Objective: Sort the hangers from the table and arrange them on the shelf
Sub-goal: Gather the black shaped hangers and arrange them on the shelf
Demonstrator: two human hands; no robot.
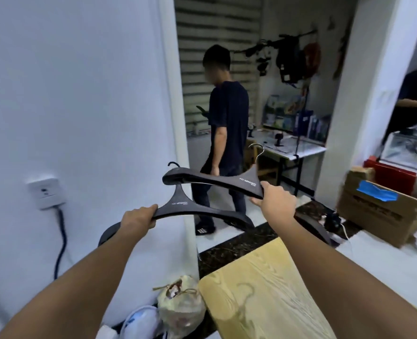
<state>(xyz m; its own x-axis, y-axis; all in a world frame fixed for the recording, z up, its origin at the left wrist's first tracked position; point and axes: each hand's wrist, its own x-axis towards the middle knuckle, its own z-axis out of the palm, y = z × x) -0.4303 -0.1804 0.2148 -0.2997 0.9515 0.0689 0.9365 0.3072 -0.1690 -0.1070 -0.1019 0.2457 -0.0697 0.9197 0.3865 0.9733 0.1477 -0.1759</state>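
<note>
Left hand (139, 217) curls round the left arm of a black hanger (181, 206), held in the air. Right hand (277, 199) grips a second black hanger (227, 183) just right of its neck, slightly higher and farther, its left tip overlapping the first's hook. A pale wooden desk (263, 304) lies near right, below the arms.

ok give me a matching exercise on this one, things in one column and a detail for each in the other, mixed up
Things
1 left-hand hanger
2 right-hand hanger
3 cardboard box
4 table

Details
a blue tape on it
b black hook
c pale wood grain
d silver hook

Pairs: 1-b, 2-d, 3-a, 4-c
</note>
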